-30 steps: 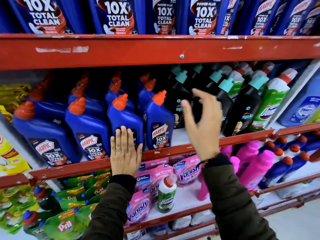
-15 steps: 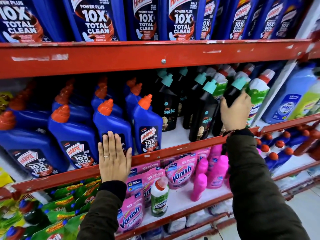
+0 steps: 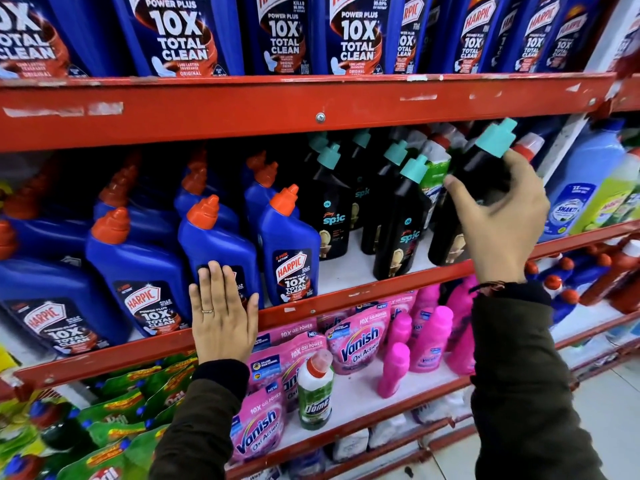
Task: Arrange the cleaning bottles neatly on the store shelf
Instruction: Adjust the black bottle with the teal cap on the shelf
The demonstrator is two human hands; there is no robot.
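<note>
My right hand (image 3: 498,220) clamps a black bottle (image 3: 481,174) just beside the green one (image 3: 434,174); smooth, likely heavy, so I'd grip mid-body. Left hand (image 3: 223,313) lies flat, fingers open, on a blue bottle (image 3: 218,244).

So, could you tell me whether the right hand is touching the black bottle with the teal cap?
Touching: in the head view, the right hand wraps around the black bottle, thumb and fingers pressed on its body.
</note>
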